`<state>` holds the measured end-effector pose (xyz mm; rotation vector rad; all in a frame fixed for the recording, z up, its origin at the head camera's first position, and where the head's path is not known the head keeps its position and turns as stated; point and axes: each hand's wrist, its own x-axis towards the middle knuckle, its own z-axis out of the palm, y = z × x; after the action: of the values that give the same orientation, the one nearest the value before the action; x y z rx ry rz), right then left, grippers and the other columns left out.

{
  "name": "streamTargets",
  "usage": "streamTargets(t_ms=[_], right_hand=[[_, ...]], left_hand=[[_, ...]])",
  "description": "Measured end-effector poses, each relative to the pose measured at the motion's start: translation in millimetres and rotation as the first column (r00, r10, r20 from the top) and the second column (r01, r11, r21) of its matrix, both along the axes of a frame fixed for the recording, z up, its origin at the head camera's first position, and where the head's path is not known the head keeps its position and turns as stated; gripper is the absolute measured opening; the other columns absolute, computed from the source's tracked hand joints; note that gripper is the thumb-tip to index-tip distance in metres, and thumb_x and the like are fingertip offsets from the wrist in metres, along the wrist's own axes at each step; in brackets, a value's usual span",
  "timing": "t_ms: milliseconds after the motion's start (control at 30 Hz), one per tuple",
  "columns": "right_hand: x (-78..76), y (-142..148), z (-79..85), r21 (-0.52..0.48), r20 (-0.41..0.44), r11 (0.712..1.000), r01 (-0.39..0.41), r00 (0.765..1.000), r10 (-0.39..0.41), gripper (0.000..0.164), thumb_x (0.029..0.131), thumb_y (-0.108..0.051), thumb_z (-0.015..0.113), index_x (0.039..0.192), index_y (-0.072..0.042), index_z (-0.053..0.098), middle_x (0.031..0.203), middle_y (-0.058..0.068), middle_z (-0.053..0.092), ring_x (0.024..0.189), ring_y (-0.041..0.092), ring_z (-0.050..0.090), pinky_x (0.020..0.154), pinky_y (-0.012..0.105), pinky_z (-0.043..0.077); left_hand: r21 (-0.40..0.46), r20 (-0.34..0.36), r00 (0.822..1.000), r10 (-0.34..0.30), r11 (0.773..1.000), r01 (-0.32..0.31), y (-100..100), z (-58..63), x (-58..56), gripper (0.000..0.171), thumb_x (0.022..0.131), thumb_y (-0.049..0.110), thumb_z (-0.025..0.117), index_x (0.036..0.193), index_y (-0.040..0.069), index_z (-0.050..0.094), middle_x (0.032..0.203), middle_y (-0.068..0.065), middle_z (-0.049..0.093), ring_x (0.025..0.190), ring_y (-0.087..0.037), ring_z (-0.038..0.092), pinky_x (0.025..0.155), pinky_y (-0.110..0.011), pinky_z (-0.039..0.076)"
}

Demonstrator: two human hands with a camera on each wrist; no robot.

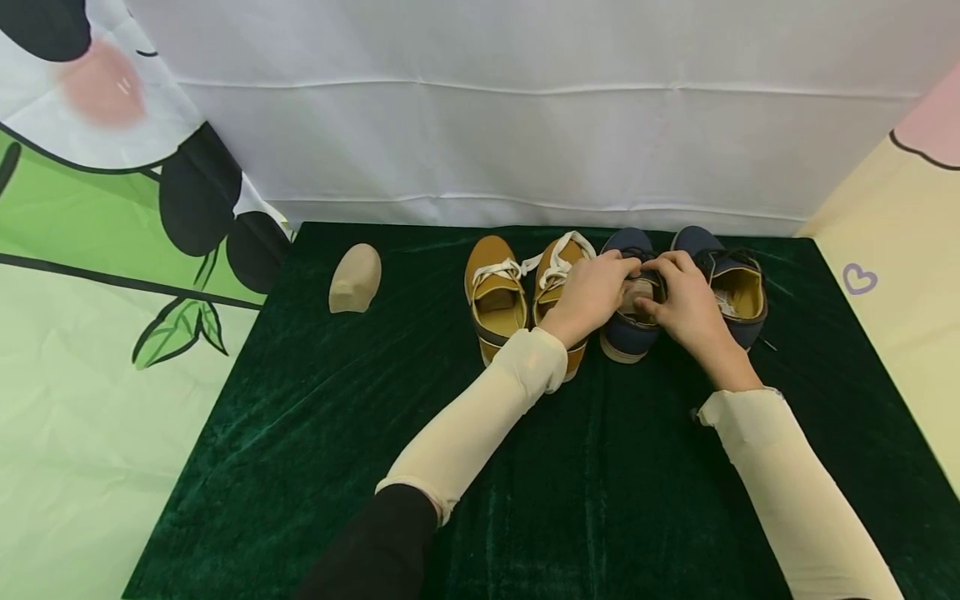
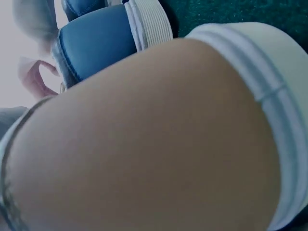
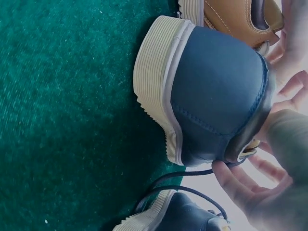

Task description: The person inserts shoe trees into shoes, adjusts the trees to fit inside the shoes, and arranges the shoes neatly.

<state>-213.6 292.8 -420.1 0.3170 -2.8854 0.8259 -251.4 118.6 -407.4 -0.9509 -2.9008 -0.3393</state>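
Head view: from here I see a navy shoe point(image 1: 628, 340) upright on the green-covered bench point(image 1: 300, 450). The right hand point(image 1: 692, 302) pinches its collar; the left hand point(image 1: 588, 288) bends over its laces, grip impossible to tell. Its mate point(image 1: 697, 240) stands rightward, tan shoes point(image 1: 491, 252) leftward, a beige toe-shaped piece point(image 1: 356, 277) well apart.

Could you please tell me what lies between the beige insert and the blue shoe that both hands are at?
The head view shows green cloth, then two brown shoes, the right one partly hidden by the left hand.
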Motion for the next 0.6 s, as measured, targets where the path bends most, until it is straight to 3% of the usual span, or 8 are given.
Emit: streamTargets(t_ms=[267, 467, 600], right_hand=[[-4.5, -7, -3.2, -0.016, -0.066, 0.999, 0.035, 0.997, -0.036, 0.044, 0.089, -0.003, 0.078, 0.129, 0.005, 0.06, 0.134, 0.029, 0.049, 0.119, 0.049, 0.049, 0.1, 0.064, 0.044], [-8.1, -9, -5.5, 0.007, -0.083, 0.998, 0.055, 0.995, -0.055, 0.046, 0.087, -0.002, 0.079, 0.128, 0.008, 0.059, 0.131, 0.029, 0.051, 0.115, 0.049, 0.05, 0.098, 0.064, 0.045], [-9.6, -11, -6.1, 0.023, -0.082, 0.997, 0.074, 0.994, -0.072, 0.047, 0.087, -0.002, 0.079, 0.128, 0.007, 0.059, 0.13, 0.029, 0.052, 0.114, 0.051, 0.051, 0.098, 0.066, 0.046]], left_hand=[[-0.007, -0.078, 0.997, 0.011, 1.0, -0.012, 2, -0.9, 1.3, 0.019, 0.108, 0.023, 0.057, 0.124, 0.02, 0.066, 0.114, 0.003, 0.071, 0.078, -0.012, 0.065, 0.067, -0.024, 0.053], [-0.064, -0.117, 0.992, 0.039, 0.997, -0.046, 5, -5.1, 2.8, 0.036, 0.106, 0.022, 0.06, 0.141, 0.03, 0.06, 0.118, 0.002, 0.069, 0.07, -0.013, 0.06, 0.062, -0.026, 0.044], [-0.067, -0.119, 0.992, 0.044, 0.996, -0.052, 7, -8.2, 3.1, 0.038, 0.106, 0.021, 0.059, 0.141, 0.034, 0.06, 0.117, 0.003, 0.067, 0.072, -0.013, 0.058, 0.063, -0.026, 0.041]])
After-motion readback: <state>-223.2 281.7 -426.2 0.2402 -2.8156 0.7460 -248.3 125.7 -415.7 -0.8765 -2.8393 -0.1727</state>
